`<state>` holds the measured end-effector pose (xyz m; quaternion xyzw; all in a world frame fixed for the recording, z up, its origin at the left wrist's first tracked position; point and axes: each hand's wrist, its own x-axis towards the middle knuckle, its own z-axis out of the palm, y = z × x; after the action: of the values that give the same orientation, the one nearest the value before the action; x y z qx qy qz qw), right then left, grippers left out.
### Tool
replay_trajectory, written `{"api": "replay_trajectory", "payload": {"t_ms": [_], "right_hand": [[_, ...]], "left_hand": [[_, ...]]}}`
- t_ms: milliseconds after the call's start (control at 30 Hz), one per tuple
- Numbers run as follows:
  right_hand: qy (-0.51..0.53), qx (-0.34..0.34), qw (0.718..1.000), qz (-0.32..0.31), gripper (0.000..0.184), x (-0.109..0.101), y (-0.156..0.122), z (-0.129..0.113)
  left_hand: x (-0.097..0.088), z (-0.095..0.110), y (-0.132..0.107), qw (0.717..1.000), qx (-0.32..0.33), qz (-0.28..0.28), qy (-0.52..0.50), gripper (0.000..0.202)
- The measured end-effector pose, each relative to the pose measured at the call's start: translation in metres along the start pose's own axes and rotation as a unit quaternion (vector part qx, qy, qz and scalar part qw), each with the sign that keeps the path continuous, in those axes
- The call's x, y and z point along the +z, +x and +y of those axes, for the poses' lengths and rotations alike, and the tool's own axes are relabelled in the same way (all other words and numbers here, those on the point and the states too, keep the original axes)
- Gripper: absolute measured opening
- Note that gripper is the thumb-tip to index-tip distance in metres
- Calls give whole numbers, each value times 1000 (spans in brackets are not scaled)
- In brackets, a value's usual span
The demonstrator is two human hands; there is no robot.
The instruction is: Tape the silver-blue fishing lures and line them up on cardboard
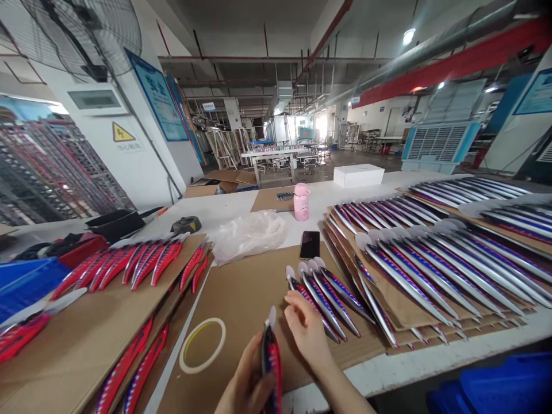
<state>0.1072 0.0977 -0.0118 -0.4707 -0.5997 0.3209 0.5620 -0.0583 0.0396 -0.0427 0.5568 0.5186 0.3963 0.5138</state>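
A fishing lure [271,362] with a dark back, a red side and a clear lip is upright in my left hand [248,376], whose fingers wrap round its body. My right hand [304,325] is just right of the lure's clear lip, apart from it, with its fingers curled in and the thumb near them. Whatever may be between those fingertips is hidden. Beside that hand several blue and silver lures [325,293] lie in a row on a brown cardboard sheet [241,282]. A roll of tape [202,346] lies flat on the cardboard, left of my hands.
Stacked cardboard at right carries many silver-blue lures [414,270]; red lures [142,261] lie on cardboard at left. Farther back are a phone [310,245], a pink bottle [301,204], a clear plastic bag [252,233] and a white box [359,175]. Blue bins flank the table.
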Motion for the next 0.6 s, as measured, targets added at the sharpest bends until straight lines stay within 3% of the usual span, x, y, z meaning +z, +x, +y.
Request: {"api": "replay_trajectory", "payload": {"t_ms": [133, 233, 367, 467, 533, 600], "right_hand": [[5, -5, 996, 92, 30, -6, 3, 11], [3, -19, 994, 112, 31, -7, 7, 17], [3, -25, 994, 109, 34, -9, 7, 26], [-10, -24, 993, 116, 38, -15, 5, 36], [-43, -39, 991, 124, 39, -20, 5, 41], [-104, -78, 984, 121, 36, -21, 4, 38]], "left_hand": [[3, 33, 43, 997, -19, -10, -72, 79], [19, 47, 74, 999, -20, -26, -14, 69], [39, 54, 98, 997, 32, -17, 72, 62], [37, 58, 90, 990, 71, 39, 119, 54], [29, 55, 70, 983, 92, 68, 143, 48], [20, 45, 43, 980, 104, 63, 155, 50]]}}
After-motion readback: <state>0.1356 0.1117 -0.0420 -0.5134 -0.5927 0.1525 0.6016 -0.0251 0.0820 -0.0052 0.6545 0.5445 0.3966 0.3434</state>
